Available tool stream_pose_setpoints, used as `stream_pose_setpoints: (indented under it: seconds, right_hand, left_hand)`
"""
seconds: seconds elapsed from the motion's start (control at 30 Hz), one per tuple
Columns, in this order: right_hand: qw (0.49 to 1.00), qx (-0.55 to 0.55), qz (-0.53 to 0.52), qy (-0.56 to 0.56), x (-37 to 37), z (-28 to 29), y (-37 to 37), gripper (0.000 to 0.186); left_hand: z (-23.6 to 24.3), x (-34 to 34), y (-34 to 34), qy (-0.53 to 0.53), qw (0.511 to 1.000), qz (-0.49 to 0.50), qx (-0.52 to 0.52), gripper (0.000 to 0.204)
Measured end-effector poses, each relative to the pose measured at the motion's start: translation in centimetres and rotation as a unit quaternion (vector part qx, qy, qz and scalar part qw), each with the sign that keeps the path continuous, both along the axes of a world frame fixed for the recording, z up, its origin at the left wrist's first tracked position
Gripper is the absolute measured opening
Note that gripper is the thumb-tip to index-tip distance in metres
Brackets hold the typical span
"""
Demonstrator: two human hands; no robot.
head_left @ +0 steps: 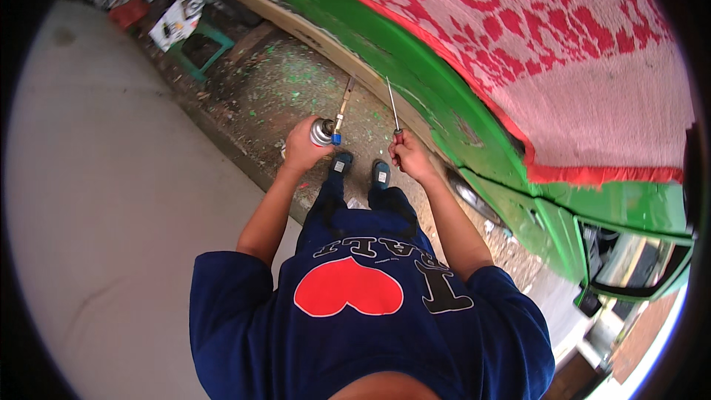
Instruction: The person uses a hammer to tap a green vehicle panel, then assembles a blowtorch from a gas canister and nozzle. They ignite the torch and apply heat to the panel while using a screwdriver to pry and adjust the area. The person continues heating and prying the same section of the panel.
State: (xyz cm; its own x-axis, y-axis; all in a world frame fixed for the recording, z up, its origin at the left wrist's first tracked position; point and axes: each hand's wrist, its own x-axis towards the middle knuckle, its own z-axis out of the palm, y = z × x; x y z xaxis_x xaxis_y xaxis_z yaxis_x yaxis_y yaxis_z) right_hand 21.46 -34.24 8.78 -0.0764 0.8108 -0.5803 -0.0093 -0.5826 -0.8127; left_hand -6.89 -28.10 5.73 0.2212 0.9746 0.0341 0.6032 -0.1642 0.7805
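My left hand (pixel 302 146) is closed around the can of a gas blowtorch (pixel 340 115), which has a blue knob and a long metal nozzle. The nozzle points away from me, toward the lower edge of a green car (pixel 437 96). No flame can be made out. Closed in my right hand (pixel 412 155) is a screwdriver (pixel 393 104) with a dark red handle. Its thin shaft reaches forward to the car's lower side panel; whether the tip touches it I cannot tell. Along that panel, the paint is worn and a tan strip (pixel 296 24) shows.
A red and pink patterned cloth (pixel 585 96) covers the car's upper part. Green paint flakes (pixel 296 67) litter the ground. At the far left a green plastic stool (pixel 198 70) stands beside papers (pixel 180 18). A grey wall (pixel 111 200) rises on my left; a wheel (pixel 475 198) sits at right.
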Motion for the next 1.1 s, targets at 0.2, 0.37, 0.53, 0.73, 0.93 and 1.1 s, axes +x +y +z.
stream_pose_setpoints:
  seconds: [0.2, 0.37, 0.53, 0.73, 0.93, 1.1]
  right_hand:
    - [0.997, 0.033, 0.057, 0.039, -2.5, 2.7, 1.4, 0.019]
    - [0.989, 0.098, 0.086, 0.073, -4.9, 6.2, 0.2, 0.029]
    - [0.986, 0.094, 0.116, 0.066, -5.2, 7.0, -0.8, 0.035]
    - [0.984, 0.092, 0.13, 0.075, -4.2, 6.7, -2.2, 0.036]
    - [0.982, 0.051, 0.103, 0.149, -3.6, 7.4, -2.7, 0.036]
    - [0.984, 0.071, 0.068, 0.15, -3.5, 7.3, -2.4, 0.04]
  left_hand:
    - [4.1, 0.2, -5.2, 0.029, 0.99, 0.111, 0.084, 0.061]
    - [6.1, 2.3, -8.5, 0.05, 0.972, 0.182, 0.141, 0.058]
    - [6.2, 3.8, -11.0, 0.075, 0.96, 0.22, 0.158, 0.064]
    - [7.1, 5.9, -12.7, 0.101, 0.95, 0.243, 0.167, 0.063]
    - [7.0, 6.8, -13.3, 0.124, 0.943, 0.251, 0.178, 0.064]
    - [7.1, 7.3, -12.8, 0.123, 0.94, 0.254, 0.191, 0.066]
